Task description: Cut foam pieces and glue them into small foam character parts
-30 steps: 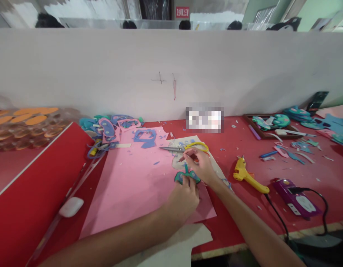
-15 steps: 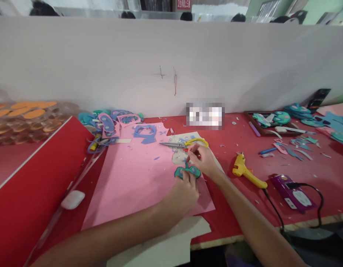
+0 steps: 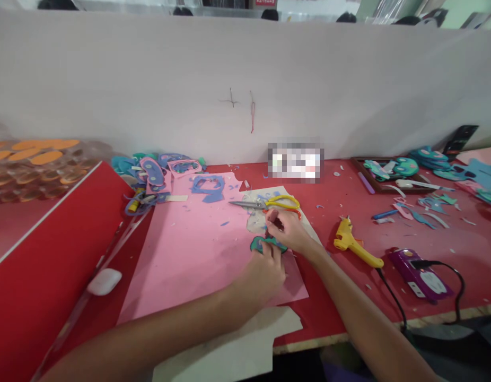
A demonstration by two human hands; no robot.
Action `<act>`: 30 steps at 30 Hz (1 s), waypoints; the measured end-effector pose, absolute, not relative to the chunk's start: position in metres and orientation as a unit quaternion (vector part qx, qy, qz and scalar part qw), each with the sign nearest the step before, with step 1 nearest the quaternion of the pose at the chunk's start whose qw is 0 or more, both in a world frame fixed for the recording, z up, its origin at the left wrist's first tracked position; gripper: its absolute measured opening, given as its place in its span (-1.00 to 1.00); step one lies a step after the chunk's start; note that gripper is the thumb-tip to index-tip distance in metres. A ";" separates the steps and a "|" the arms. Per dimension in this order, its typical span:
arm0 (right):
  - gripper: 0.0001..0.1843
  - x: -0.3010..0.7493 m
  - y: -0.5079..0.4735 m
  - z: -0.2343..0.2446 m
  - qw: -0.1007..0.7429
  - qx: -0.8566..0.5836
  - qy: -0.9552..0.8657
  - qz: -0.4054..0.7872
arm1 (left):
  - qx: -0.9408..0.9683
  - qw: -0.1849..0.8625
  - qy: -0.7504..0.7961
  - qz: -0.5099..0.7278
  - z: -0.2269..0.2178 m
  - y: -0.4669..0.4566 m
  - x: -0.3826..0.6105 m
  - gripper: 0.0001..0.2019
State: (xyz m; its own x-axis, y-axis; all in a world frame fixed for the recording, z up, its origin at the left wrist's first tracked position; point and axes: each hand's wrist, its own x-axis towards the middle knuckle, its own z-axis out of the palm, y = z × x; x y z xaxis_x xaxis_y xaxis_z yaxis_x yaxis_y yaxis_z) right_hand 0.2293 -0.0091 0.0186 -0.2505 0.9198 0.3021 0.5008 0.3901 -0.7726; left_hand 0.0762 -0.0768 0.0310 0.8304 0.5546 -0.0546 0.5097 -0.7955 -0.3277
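A teal foam cut-out with dark edging (image 3: 258,243) lies on the pink foam sheet (image 3: 190,249). My left hand (image 3: 265,273) presses down on its near edge with curled fingers. My right hand (image 3: 287,231) is closed in a pinch just above the cut-out's far side; what it pinches is too small to name. Yellow-handled scissors (image 3: 269,202) lie just beyond my right hand on a beige card (image 3: 309,225), blades pointing left.
A yellow glue gun (image 3: 354,246) and a purple device with a black cable (image 3: 418,273) lie to the right. Foam cut-outs are heaped at the back left (image 3: 158,172) and far right (image 3: 428,159). A red board (image 3: 50,254) slants at left. A grey partition (image 3: 245,90) stands behind.
My right hand drew nearer and lower onto the teal cut-out, closing into a tighter pinch. My left hand stayed on the piece. The view tilted slightly.
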 end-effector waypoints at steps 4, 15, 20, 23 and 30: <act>-0.87 0.230 -0.009 0.019 0.369 -0.472 -0.748 0.286 | -0.943 0.150 -0.287 0.074 0.029 -0.077 0.077 -0.58; -0.90 0.230 -0.009 0.016 0.367 -0.463 -0.754 0.286 | -0.945 0.148 -0.282 0.070 0.031 -0.077 0.077 -0.59; -0.91 0.228 -0.009 0.015 0.369 -0.467 -0.757 0.270 | -0.945 0.148 -0.285 0.058 0.027 -0.078 0.075 -0.57; -0.91 0.227 -0.009 0.014 0.366 -0.468 -0.759 0.267 | -0.944 0.147 -0.293 0.050 0.023 -0.078 0.076 -0.55; -0.90 0.225 -0.011 0.019 0.363 -0.458 -0.761 0.281 | -0.941 0.164 -0.290 0.052 0.021 -0.081 0.076 -0.44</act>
